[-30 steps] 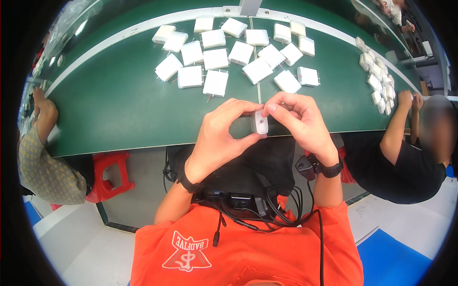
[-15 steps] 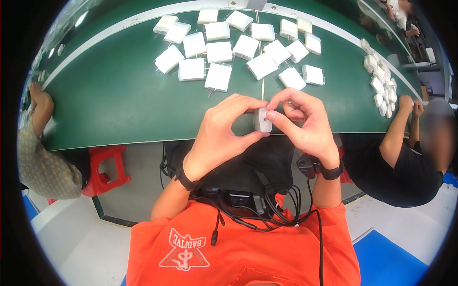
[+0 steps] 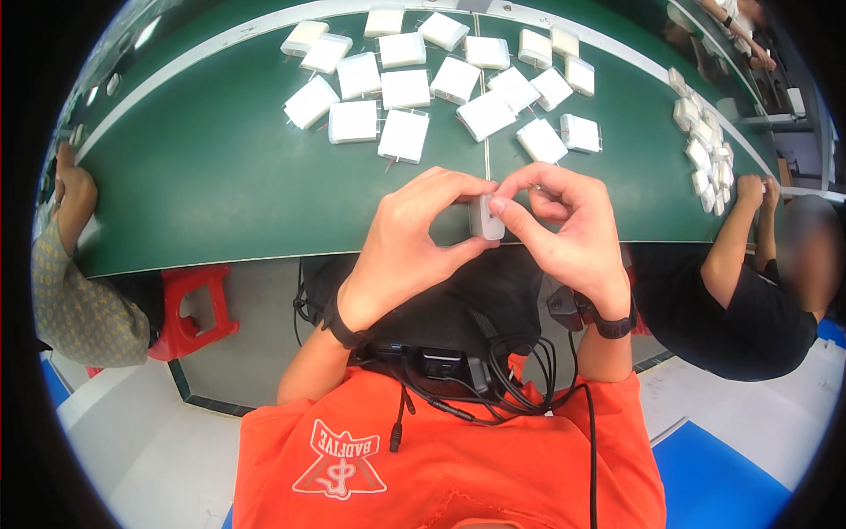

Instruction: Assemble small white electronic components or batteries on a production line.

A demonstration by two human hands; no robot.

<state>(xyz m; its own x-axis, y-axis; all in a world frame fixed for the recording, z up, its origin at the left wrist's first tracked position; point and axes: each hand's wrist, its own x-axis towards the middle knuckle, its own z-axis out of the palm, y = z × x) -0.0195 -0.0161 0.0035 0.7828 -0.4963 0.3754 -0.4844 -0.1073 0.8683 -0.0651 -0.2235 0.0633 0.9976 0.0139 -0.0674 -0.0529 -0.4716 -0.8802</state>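
We have our left hand [image 3: 410,231] clamped, thumb against fingers, on a small white box-shaped plastic piece [image 3: 486,226] near the close edge of the smooth green table [image 3: 211,189]. Our right hand [image 3: 571,231] has its thumb and forefinger at that piece's side, though we cannot tell whether they pinch anything; white rectangular blocks [image 3: 404,136] lie beyond.
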